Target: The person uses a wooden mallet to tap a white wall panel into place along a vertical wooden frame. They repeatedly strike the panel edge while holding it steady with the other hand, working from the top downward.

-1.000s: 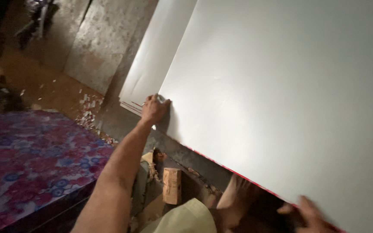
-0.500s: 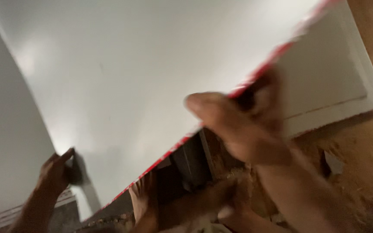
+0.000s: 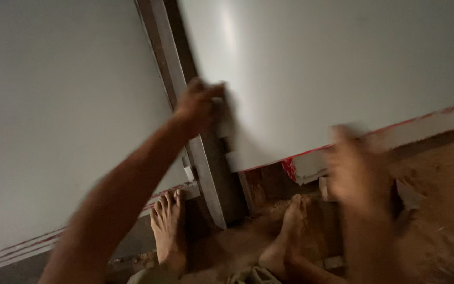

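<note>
A large white board (image 3: 332, 68) with a red-painted lower edge fills the upper right. My left hand (image 3: 200, 105) grips its left edge, fingers curled around it. My right hand (image 3: 356, 168) is blurred just below the board's red bottom edge, off the board; its fingers seem loosely apart. A second big white panel (image 3: 64, 115) stands at the left, leaning behind my left arm. A grey upright strip (image 3: 185, 126) runs between the two sheets.
My two bare feet (image 3: 169, 231) stand on a dusty brown floor (image 3: 437, 184) between the sheets. Small scraps and wood blocks lie near the feet. The lower edge of the left panel shows thin red lines.
The view has swung left and down. My right hand has come off the board's red edge and dropped below it. My left hand now holds the board's left edge higher up.
</note>
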